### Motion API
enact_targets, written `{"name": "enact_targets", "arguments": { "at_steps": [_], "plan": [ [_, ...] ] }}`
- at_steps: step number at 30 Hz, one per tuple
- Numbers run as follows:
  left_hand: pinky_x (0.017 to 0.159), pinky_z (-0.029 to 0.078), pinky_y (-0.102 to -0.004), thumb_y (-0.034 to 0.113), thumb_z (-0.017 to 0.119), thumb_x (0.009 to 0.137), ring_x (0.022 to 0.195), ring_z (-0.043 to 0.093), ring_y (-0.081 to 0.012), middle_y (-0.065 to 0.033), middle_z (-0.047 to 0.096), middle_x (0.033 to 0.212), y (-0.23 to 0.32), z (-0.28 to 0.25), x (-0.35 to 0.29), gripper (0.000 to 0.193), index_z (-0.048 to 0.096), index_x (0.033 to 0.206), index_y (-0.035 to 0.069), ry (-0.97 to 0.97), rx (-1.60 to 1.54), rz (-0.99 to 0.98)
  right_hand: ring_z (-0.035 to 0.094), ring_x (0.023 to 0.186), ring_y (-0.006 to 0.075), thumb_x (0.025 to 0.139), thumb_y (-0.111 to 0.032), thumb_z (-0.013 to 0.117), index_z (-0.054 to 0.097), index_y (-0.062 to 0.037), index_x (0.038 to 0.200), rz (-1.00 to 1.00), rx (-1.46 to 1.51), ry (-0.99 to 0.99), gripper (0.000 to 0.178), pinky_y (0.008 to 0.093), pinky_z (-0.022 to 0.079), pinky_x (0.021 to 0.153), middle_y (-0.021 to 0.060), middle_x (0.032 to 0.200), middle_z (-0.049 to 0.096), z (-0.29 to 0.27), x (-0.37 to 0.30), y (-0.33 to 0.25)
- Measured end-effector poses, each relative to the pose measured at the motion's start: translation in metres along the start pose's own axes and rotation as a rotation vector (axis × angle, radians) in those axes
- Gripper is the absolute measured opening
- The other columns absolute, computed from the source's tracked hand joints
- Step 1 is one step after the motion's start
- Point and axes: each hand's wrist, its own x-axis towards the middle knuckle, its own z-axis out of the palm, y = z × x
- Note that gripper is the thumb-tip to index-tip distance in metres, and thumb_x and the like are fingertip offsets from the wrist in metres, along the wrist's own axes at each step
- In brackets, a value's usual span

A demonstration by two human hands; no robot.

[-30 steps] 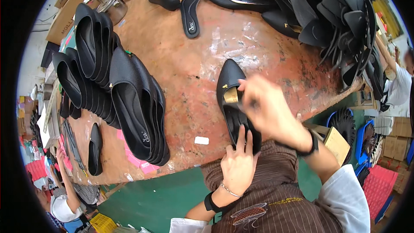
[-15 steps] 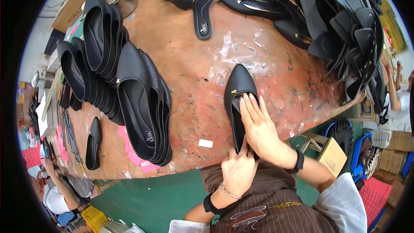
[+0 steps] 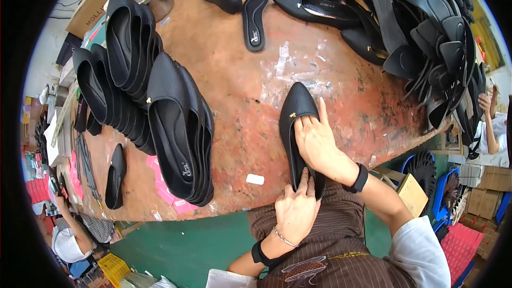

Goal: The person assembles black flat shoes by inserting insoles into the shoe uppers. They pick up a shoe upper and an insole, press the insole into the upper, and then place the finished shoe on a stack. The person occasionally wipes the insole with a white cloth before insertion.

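A black pointed flat shoe [image 3: 300, 99] with a small gold ornament lies on the table in front of me, its toe pointing away. My right hand [image 3: 319, 141] reaches into its opening, several fingertips hidden under the front upper. One finger of that hand stretches out along the shoe's right side. At the heel, my left hand [image 3: 296, 210] grips the back end, with two fingers extended over the rim into the shoe; its thumb is hidden. Left of it stands a nested row of black shoes [image 3: 178, 128], and a loose black insole [image 3: 255, 21] lies farther back.
Another nested stack of black shoes [image 3: 125, 37] stands at the far left. A large heap of black shoes and insoles [image 3: 421, 37] covers the back right. A single shoe [image 3: 115, 176], pink cards [image 3: 165, 189] and a white label [image 3: 255, 179] lie on the tabletop [image 3: 234, 101]. Co-workers appear at both sides.
The right hand's fingers have gone deeper under the front upper, and one finger now sticks out beside the shoe. The left hand's two fingers have moved forward slightly over the heel rim.
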Motion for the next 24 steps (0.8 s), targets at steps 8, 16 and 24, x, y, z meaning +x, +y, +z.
{"name": "enact_targets", "arguments": {
  "at_steps": [8,16,24],
  "plan": [
    [0.105,0.039,-0.0560,0.027,0.074,0.078,0.128,0.046,-0.0377,-0.0077,0.060,0.133,0.003,-0.009,0.001,0.041,0.072,0.115,0.008,0.046,0.113,0.009,0.066,0.086,0.0345,0.085,-0.011,0.053,0.069,0.0041,0.093,-0.077,-0.063,0.032,0.023,0.0638,0.016,0.116,0.0203,0.084,0.067,0.012,0.025,0.002],
    [0.108,0.035,-0.0562,0.015,0.080,0.071,0.110,0.061,-0.0323,-0.0079,0.069,0.101,-0.038,-0.149,-0.018,0.018,0.072,0.084,0.006,0.266,-0.207,0.253,0.066,0.104,0.0184,0.089,-0.006,0.060,0.070,-0.0009,0.111,-0.257,1.296,0.445,0.024,0.0352,0.050,0.096,0.0100,0.105,0.072,-0.083,0.032,0.085],
    [0.078,0.044,-0.0499,0.023,0.062,0.093,0.082,0.059,-0.0389,-0.0211,0.062,0.079,-0.096,-0.172,-0.021,0.029,0.062,0.079,-0.002,-0.022,0.237,-0.643,0.061,0.102,0.0213,0.081,-0.004,0.066,0.045,-0.0154,0.147,0.076,1.148,0.537,0.070,0.0354,0.049,0.090,0.0175,0.115,0.064,-0.067,0.225,0.054]
  ]
}}
